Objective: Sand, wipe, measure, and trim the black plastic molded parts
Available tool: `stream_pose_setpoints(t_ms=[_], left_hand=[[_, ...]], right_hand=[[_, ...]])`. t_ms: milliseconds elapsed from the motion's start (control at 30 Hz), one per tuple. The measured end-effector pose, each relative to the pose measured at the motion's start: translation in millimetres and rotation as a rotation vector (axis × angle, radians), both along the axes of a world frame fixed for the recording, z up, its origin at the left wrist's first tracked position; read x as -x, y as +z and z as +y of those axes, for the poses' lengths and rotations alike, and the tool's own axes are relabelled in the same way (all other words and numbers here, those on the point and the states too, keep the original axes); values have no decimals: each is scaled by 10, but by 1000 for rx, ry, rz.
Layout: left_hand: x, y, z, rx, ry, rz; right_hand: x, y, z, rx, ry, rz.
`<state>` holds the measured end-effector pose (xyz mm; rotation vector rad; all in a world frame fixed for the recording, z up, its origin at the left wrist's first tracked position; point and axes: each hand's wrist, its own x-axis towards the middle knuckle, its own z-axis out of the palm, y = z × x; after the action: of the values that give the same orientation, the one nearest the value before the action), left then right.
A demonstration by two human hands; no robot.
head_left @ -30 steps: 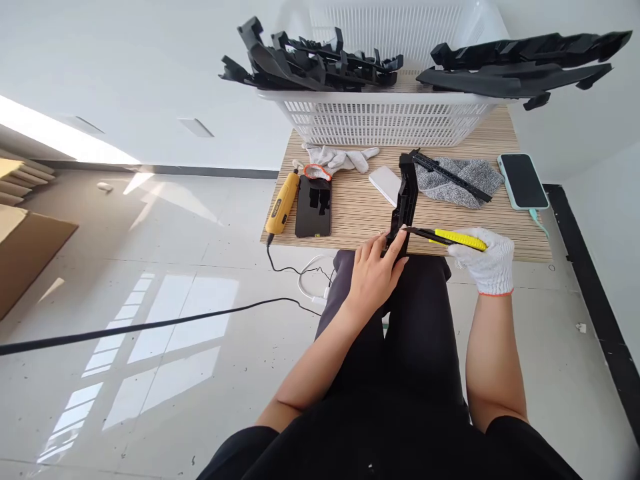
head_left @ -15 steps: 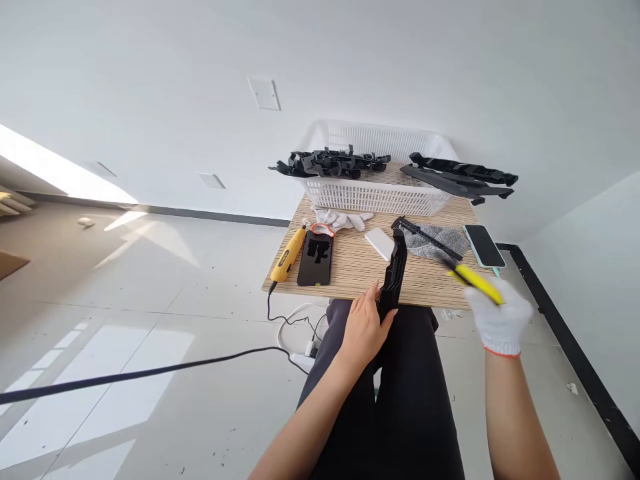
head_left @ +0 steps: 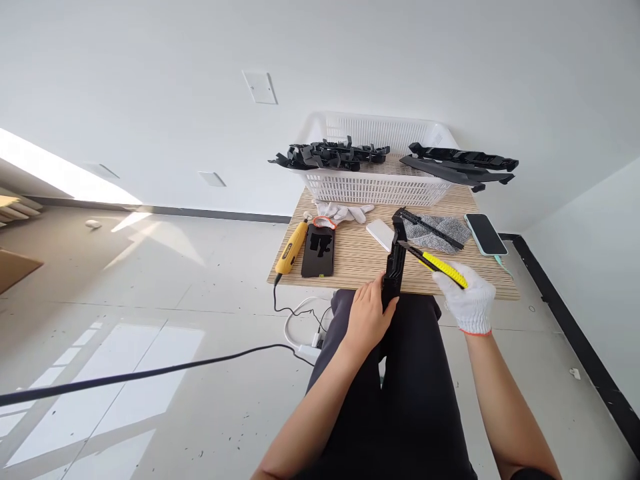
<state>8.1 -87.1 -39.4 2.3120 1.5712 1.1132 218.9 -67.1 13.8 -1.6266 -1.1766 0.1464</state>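
Observation:
My bare left hand (head_left: 369, 310) grips the lower end of a long black plastic part (head_left: 395, 263), which stands tilted over the table's front edge and my lap. In a white knitted glove, my right hand (head_left: 467, 297) is closed around a yellow and black utility knife (head_left: 445, 268). The knife's blade points left and its tip is at the upper part of the black piece; whether it touches I cannot tell. Behind the knife, a black caliper (head_left: 433, 230) lies on a grey cloth (head_left: 417, 241).
A white plastic basket (head_left: 370, 190) at the back holds several black plastic parts (head_left: 330, 157), with more parts (head_left: 465, 167) across its right rim. On the wooden table (head_left: 350, 260) lie a yellow rotary tool (head_left: 291, 250), a dark phone (head_left: 319, 252), a white glove (head_left: 345, 212), a white card (head_left: 381, 235) and another phone (head_left: 485, 235).
My right hand has moved left with the utility knife, bringing its blade from above the table's right side to the black plastic part. My left hand keeps its grip.

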Motion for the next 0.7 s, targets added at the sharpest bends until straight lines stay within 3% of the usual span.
stream_pose_setpoints(t_ms=[100,233,333,467,567,700], left_hand=[[8,-2,-1,17,-3,1],[10,-13,0,25,1,2],[11,-21,1,32,-2,2],[18,-15,-2,46,-4,0],[17,-2,-8,63,-6,-4],[9,9,-19,71,18,-35]], right_hand=[[8,-57,16,-61,-99,129],[55,-132,2,-19,-29,144],[121,-140,-24,-84,-144,241],[205,-52,-93,31,-72,115],[203,41,-175,-46,-121,161],[42,114,-256,100,70,-117]])
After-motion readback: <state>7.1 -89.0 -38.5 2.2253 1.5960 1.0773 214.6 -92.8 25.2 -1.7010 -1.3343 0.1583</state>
